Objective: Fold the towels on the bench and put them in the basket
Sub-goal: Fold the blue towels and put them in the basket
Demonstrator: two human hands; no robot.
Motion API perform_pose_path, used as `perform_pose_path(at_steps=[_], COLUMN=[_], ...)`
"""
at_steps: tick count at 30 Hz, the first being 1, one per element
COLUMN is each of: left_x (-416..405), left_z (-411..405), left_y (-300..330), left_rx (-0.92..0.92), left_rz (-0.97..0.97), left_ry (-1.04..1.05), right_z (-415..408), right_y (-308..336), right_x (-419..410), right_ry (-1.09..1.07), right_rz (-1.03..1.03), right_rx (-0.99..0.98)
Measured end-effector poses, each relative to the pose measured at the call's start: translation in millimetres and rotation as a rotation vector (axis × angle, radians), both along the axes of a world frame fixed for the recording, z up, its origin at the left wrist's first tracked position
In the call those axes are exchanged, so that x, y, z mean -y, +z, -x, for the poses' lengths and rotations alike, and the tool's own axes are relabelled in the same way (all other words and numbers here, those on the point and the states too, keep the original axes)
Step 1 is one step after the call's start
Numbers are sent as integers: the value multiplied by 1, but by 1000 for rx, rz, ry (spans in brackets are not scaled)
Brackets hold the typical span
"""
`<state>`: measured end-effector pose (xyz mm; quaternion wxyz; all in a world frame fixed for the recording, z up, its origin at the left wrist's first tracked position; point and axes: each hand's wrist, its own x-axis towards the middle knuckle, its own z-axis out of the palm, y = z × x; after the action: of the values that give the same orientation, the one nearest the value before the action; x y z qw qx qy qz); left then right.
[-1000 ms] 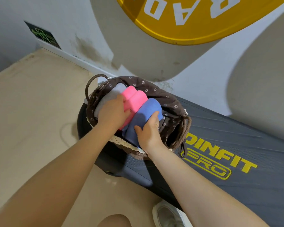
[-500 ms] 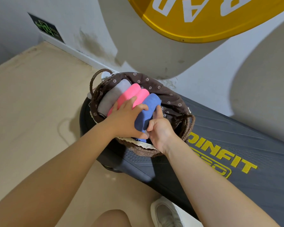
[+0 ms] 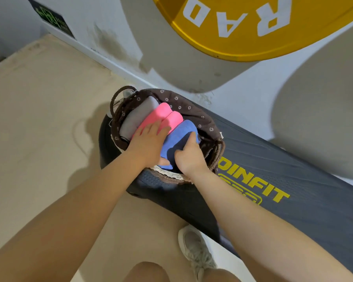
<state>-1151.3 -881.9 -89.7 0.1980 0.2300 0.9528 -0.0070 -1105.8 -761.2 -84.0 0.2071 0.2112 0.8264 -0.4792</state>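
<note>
Head view: you're nearly done. Grey, pink and blue towel (image 3: 178, 137) stand folded in the basket (image 3: 194, 111) on the counter (image 3: 293, 159). Your left hand (image 3: 149, 143) lies flat on them; your right hand (image 3: 189, 157) pinches the blue one. No loose towels visible.

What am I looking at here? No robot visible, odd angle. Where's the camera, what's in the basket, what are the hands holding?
There is no robot: a person works with bare hands, filmed by one wide-angle camera worn on the head, looking down along both forearms. A wicker basket with a brown flowered liner stands on the end of a dark gym bench. Inside, side by side, lie folded towels: a grey towel, two pink towels and a blue towel. The left hand lies across the pink towels with fingers fairly straight. The right hand grips the blue towel, tucking it in. A white shoe shows below.
</note>
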Motion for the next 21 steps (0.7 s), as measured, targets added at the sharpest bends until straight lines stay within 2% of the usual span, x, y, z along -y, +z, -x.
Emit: perform_pose_path(at_steps=[5, 13, 16, 21], left_x=[5, 17, 14, -18], left_z=[-29, -103, -147, -210], left_y=[83, 286, 358, 435], left_rx=[50, 195, 286, 335], left_rz=[-150, -216, -207, -217], left_ry=[62, 85, 6, -187], right_z=[-26, -119, -176, -281], right_y=[90, 301, 367, 443], right_x=[-22, -47, -52, -67], right_ry=[387, 585, 527, 271], right_rz=[-301, -574, -609, -624], right_rx=[-1, -140, -199, -139])
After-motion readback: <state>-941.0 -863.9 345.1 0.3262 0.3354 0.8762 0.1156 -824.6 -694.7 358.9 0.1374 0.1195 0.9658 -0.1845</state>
